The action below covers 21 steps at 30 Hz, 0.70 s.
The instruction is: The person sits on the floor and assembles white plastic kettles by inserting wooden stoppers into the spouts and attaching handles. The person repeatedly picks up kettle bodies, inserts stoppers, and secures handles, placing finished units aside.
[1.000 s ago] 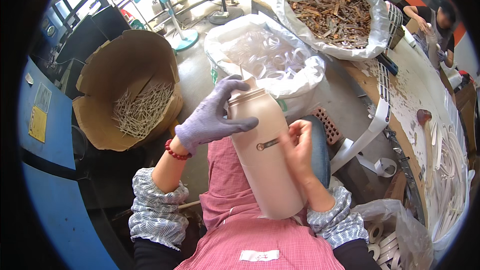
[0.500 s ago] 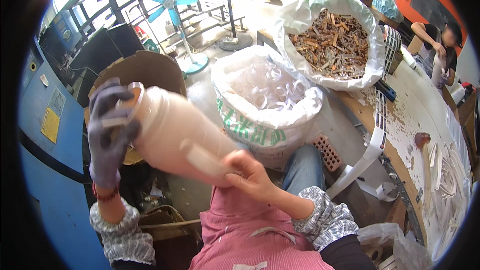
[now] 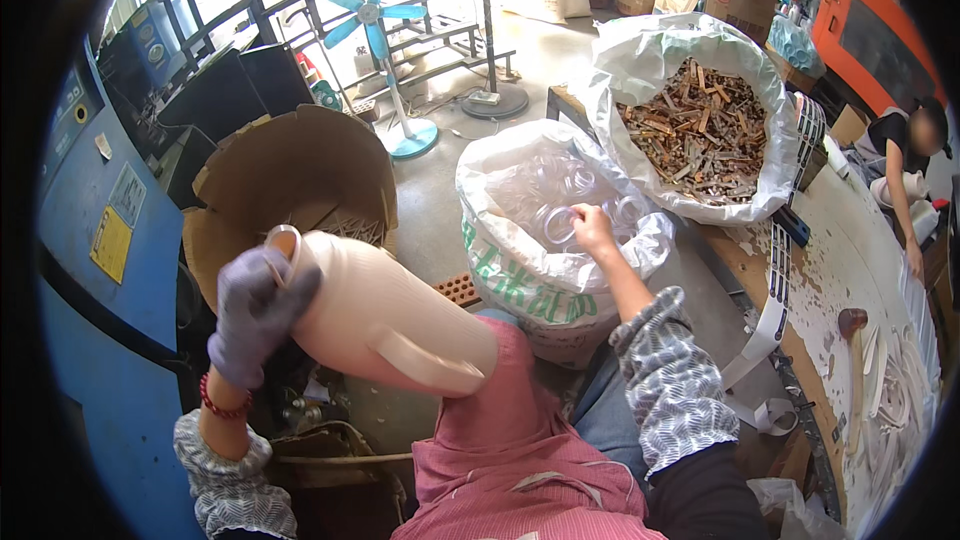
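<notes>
My left hand [image 3: 262, 312], in a grey glove, grips a cream plastic jug [image 3: 395, 312] by its rim end. The jug lies tilted across my lap, its handle facing me and its base on my pink apron [image 3: 505, 430]. My bare right hand [image 3: 594, 230] is over a white woven bag [image 3: 545, 285] full of clear plastic rings [image 3: 545, 172]. Its fingers are pinched together at a clear plastic ring [image 3: 557, 224] on top of the heap.
An open cardboard drum [image 3: 290, 165] stands beyond the jug. Another white bag [image 3: 690, 195] holds brown scrap pieces. On the right, a worn workbench [image 3: 790, 300] carries a mallet [image 3: 853, 340] and white strips [image 3: 890, 380]; a co-worker [image 3: 900, 155] sits behind it. A blue machine [image 3: 120, 340] stands left.
My right hand has left the jug's handle end and reached forward to the bag of rings. The jug has come lower onto my lap, still in my left hand.
</notes>
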{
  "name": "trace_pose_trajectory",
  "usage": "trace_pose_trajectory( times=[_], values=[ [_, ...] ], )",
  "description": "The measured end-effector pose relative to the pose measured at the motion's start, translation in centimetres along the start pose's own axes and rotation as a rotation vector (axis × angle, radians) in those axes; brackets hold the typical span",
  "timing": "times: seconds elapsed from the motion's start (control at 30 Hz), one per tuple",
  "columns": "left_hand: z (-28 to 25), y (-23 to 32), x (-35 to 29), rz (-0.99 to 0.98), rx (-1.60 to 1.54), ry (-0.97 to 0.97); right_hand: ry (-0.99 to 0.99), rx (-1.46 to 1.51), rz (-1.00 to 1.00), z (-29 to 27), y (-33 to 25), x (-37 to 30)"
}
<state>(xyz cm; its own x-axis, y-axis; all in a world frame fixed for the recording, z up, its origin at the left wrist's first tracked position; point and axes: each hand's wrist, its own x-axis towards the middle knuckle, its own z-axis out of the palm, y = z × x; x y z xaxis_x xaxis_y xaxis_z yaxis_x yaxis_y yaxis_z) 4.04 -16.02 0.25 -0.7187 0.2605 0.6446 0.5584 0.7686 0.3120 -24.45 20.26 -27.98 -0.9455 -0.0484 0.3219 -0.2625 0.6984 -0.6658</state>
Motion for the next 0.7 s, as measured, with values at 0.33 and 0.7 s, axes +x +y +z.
trace_pose_trajectory(
  times=[0.33,0.7],
  values=[
    [-0.8,2.5,5.3,0.464,0.755,0.283,-0.237,0.833,0.118,-12.9,-3.5,-9.4],
    [18.9,16.2,5.3,0.331,-0.222,0.260,-0.072,0.988,-0.183,-28.5,-13.0,-16.9]
  ],
)
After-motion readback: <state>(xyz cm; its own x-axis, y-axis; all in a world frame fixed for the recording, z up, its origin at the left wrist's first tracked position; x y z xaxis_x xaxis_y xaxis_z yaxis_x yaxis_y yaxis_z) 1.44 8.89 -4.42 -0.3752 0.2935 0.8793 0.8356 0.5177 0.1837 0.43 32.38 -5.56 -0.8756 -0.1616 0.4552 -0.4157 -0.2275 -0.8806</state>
